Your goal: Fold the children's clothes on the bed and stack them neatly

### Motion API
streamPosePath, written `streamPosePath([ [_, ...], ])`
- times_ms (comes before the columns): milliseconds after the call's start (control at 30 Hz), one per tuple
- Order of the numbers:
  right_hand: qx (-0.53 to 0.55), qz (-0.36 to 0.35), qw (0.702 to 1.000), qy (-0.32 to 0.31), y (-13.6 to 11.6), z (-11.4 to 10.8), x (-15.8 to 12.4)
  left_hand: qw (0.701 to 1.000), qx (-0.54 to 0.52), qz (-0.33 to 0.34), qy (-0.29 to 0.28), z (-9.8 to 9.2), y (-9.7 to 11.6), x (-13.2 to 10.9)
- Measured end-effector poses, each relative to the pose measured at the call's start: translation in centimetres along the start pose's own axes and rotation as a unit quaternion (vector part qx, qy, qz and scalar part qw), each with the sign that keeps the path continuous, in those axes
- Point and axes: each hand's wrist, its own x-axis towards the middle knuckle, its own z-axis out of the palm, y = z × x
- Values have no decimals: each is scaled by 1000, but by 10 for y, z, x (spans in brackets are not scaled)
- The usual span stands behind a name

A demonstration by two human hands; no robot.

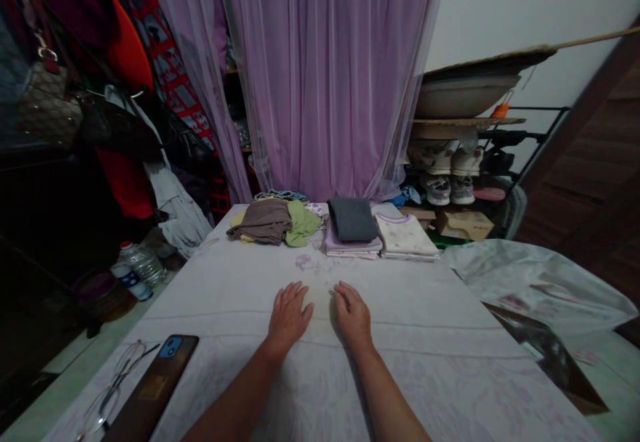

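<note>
My left hand (289, 314) and my right hand (352, 313) lie flat, palms down, side by side on a pale floral sheet (400, 335) that covers a low flat surface. Both have the fingers stretched out and hold nothing. Beyond them, at the far end of the sheet, sit a loose heap of brown and green clothes (273, 222), a folded dark grey piece (353, 219) on a pink folded stack, and a folded white garment (406, 237).
A phone (150, 389) and a pair of glasses (113, 389) lie at the near left. Plastic bottles (137, 269) stand on the floor to the left. A lilac curtain (330, 75) hangs behind. A shoe rack (455, 175) stands at the right, a crumpled white cloth (535, 282) nearer.
</note>
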Motion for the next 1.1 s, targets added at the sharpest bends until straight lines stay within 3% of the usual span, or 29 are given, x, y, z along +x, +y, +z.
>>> streamPosePath([
  [167, 59, 86, 994, 19, 5, -7, 16, 999, -35, -17, -12, 1, -10, 8],
  [333, 108, 148, 983, 16, 8, -7, 29, 997, -56, -49, -28, -11, -32, 25],
  [467, 156, 167, 973, 17, 5, -6, 30, 995, 3, -94, -23, -31, -56, 52],
  [600, 170, 165, 971, 26, 1, -4, 29, 993, 65, -95, -13, -52, -72, 95],
  [833, 151, 159, 975, 18, -3, -3, 28, 990, 113, -78, -24, -58, -55, 165],
  [967, 135, 159, 978, 18, -5, -4, 28, 984, 150, -91, -22, -60, -49, 189],
  [1100, 125, 155, 980, 7, -7, -3, 28, 983, 163, -78, -20, -70, -58, 203],
])
